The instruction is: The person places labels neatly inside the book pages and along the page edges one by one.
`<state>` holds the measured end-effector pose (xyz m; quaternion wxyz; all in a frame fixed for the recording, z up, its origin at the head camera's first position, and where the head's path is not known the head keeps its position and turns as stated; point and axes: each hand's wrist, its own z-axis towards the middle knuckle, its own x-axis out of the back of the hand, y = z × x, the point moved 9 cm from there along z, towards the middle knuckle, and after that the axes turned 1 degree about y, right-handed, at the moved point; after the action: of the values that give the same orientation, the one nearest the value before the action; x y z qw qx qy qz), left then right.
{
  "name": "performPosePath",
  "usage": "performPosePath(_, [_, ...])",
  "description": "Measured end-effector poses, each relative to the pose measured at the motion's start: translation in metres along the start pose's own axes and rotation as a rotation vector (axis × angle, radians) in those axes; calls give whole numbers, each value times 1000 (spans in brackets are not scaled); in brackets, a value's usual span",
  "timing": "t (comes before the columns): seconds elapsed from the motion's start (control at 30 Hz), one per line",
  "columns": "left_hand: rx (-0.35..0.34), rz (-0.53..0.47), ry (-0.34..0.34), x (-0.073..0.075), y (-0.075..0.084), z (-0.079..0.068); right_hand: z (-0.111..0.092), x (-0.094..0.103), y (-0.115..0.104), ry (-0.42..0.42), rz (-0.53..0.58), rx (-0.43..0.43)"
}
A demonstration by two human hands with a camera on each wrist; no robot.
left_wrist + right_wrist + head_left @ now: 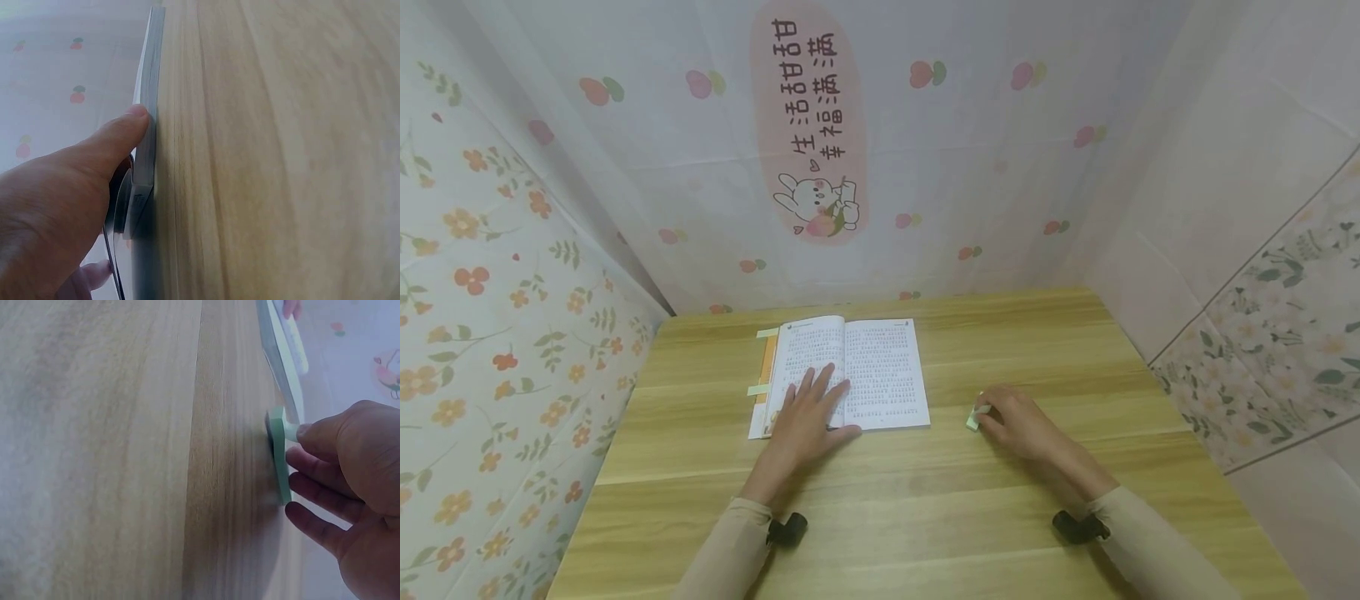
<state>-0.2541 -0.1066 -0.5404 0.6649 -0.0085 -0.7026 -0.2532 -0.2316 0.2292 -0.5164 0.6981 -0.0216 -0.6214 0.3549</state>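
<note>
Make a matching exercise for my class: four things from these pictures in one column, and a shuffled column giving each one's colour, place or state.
Column one
1. Left hand
2. Book
3. Sticky-note pad
4. Cartoon rabbit

Column two
A. Pale green, at the fingertips of the right hand
B. Printed on a pink oval
C. Resting on the left page
D. Lying open, showing lines of print

Right pairs: 1-C, 2-D, 3-A, 4-B

- Backdrop [970, 167] past the far edge of the table [925, 517]: pink oval [767, 100] says 生活甜甜 and 幸福满满, pretty easy to read
- Open book [887, 379] near that edge, left of middle: rows of print on both pages, tiny stuff in the top corners, way too small to make out
</note>
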Motion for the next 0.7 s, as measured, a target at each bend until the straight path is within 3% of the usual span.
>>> performPosePath(0.33, [-6,1,1,1,1,1,2,5,-4,4,-19,46])
performPosePath(0.7, [5,-7,-12,1,1,0,3,7,-5,-40,1,14])
